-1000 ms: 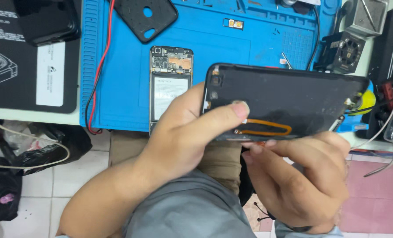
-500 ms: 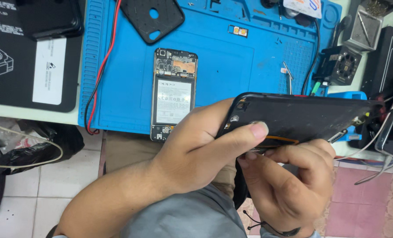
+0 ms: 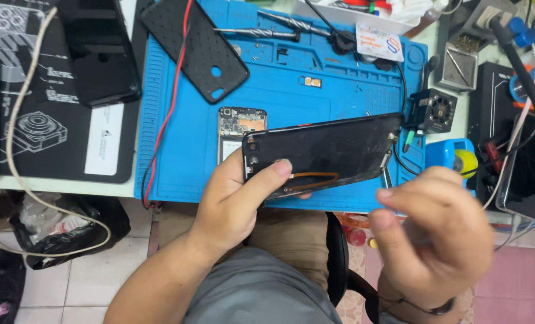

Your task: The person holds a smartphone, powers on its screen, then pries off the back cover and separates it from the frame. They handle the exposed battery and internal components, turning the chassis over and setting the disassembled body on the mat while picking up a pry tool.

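My left hand (image 3: 237, 201) grips a black phone back cover (image 3: 327, 153) by its left end, inner side up, with an orange loop of flex near my thumb. The cover hangs over the front edge of the blue work mat (image 3: 291, 96). My right hand (image 3: 435, 234) is off the cover, below and to its right, blurred, fingers loosely curled with nothing visible in them. An opened phone body (image 3: 234, 129) with its circuit board showing lies on the mat, partly hidden behind the cover.
A black dotted phone case (image 3: 204, 51) and a red wire (image 3: 170, 102) lie at the mat's left. A dark phone (image 3: 99, 51) rests on a black mat. Screwdrivers (image 3: 267, 33), a small black fan block (image 3: 432, 111), a yellow tape roll (image 3: 466, 162) and another phone (image 3: 528, 168) crowd the right.
My right hand has let go of the cover's lower edge and dropped away to the right. The cover has risen toward the mat and tilted, held by my left hand alone.
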`<state>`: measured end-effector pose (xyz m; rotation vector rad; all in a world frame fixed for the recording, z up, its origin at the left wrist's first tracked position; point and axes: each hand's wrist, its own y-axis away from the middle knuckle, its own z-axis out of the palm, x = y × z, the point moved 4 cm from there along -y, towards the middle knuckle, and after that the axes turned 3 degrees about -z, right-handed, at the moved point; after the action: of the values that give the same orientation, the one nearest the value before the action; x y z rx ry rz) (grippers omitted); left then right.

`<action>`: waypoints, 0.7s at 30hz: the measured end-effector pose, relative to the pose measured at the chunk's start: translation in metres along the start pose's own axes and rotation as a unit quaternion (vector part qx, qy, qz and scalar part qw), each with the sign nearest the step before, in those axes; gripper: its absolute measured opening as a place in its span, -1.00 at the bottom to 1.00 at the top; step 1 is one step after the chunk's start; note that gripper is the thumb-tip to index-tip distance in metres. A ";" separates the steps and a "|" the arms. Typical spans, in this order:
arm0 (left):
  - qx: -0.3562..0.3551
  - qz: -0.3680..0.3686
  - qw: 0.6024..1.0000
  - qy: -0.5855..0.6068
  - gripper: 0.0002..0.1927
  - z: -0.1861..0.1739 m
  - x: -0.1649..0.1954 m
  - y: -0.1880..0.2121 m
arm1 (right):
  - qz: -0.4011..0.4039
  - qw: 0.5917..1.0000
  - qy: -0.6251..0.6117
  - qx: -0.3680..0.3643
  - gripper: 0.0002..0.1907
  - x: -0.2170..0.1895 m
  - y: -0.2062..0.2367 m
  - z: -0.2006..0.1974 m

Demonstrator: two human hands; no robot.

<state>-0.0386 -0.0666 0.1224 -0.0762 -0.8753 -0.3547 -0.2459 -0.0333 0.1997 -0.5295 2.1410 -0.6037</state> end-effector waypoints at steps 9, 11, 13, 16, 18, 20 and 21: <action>0.021 0.036 0.998 0.053 -0.74 -0.017 0.017 0.010 | -0.104 0.981 0.075 -0.146 -0.74 -0.047 -0.025 0.033; 0.015 0.052 0.998 0.018 -0.73 -0.017 0.020 0.012 | -0.145 0.978 0.071 -0.134 -0.73 -0.051 -0.024 0.056; 0.022 0.054 0.998 -0.007 -0.73 -0.016 0.021 0.016 | -0.164 0.975 0.083 -0.124 -0.73 -0.050 -0.020 0.067; -0.001 0.065 0.998 -0.012 -0.72 -0.011 0.026 0.019 | -0.174 0.971 0.125 -0.103 -0.73 -0.046 -0.009 0.068; -0.017 0.067 0.997 -0.019 -0.70 -0.008 0.029 0.022 | -0.176 0.967 0.163 -0.082 -0.72 -0.044 -0.002 0.063; -0.027 0.063 0.997 -0.042 -0.70 -0.004 0.031 0.027 | -0.190 0.963 0.176 -0.071 -0.71 -0.043 0.002 0.059; -0.033 0.073 0.994 -0.076 -0.69 -0.003 0.033 0.028 | -0.197 0.961 0.183 -0.066 -0.71 -0.044 0.004 0.058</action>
<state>-0.0076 -0.0500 0.1476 -0.2292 -1.0020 -0.2418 -0.1749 -0.0196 0.1929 -0.9988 2.4544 -0.8312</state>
